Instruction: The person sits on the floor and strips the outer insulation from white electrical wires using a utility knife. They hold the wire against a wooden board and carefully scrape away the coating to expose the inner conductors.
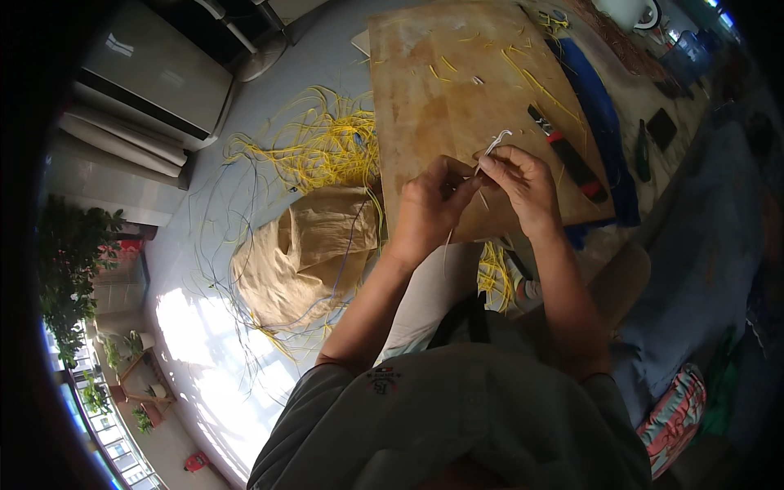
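My left hand [433, 202] and my right hand [524, 186] meet over the near part of a wooden board, both with their fingers pinched. Between them is a thin white cord [496, 140], its upper end looped above my right thumb. Thin strands hang below my fingers toward my lap. How the cord runs inside my left fingers is hidden. To the right of my hands, a black-and-red utility knife [569, 155] lies on the wooden board [425, 106].
Yellow offcuts [531, 77] are scattered over the board. A tangled heap of yellow wires [327, 143] spreads on the floor at left, beside a tan cloth sack [306, 249]. Blue cloth [600, 122] runs along the board's right edge. A dark flat object [661, 128] lies farther right.
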The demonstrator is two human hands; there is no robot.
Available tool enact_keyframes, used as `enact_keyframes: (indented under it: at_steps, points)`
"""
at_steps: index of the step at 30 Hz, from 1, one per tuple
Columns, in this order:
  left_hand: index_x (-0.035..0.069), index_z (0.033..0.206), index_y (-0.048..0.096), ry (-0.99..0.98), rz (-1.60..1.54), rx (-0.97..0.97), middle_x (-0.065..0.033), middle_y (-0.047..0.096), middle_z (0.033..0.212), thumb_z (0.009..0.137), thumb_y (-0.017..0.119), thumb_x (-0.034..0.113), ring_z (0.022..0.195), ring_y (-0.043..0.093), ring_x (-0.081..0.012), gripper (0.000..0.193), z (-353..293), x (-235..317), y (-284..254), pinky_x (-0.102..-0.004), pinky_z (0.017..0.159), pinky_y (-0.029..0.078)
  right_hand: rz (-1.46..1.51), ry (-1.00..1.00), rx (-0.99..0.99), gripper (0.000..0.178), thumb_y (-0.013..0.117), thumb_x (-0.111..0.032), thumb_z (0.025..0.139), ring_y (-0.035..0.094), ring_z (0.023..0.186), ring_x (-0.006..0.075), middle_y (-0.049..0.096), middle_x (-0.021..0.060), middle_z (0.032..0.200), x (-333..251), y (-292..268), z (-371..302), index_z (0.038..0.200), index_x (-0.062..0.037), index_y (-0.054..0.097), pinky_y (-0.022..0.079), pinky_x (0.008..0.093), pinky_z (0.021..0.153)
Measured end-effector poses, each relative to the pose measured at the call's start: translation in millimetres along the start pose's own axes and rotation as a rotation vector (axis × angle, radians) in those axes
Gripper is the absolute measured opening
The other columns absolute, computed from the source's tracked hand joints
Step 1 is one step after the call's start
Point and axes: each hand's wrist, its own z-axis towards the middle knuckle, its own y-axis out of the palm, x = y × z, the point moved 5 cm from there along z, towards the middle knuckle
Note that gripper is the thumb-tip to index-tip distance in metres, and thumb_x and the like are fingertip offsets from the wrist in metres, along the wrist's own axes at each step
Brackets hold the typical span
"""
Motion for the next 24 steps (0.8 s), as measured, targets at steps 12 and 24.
enact_keyframes:
  at_steps: [12,24]
  points:
    - [0.003,0.082,0.057,0.050,0.074,0.032,0.0013,0.055,0.060,0.081,0.067,0.012,0.048,0.045,-0.0022,0.013,-3.5,0.5,-22.2,-0.0202,0.042,0.035,-0.068,-0.119,-0.130,0.011,0.056,-0.009,0.088,0.054,0.067,0.0046,0.058,-0.0012,0.073,-6.3,21.7,-2.7,0.091,0.0011,0.059,0.044,0.0179,0.059]
    - [0.003,0.083,0.053,-0.078,-0.183,-0.098,-0.0009,0.056,0.063,0.081,0.067,0.012,0.044,0.042,-0.0034,0.017,-8.1,-2.9,-28.3,-0.0192,0.039,0.031,0.056,-0.013,-0.205,0.008,0.056,-0.008,0.088,0.052,0.071,0.0051,0.057,-0.0007,0.078,-5.7,32.8,-9.7,0.088,0.0000,0.058,0.042,0.0190,0.066]
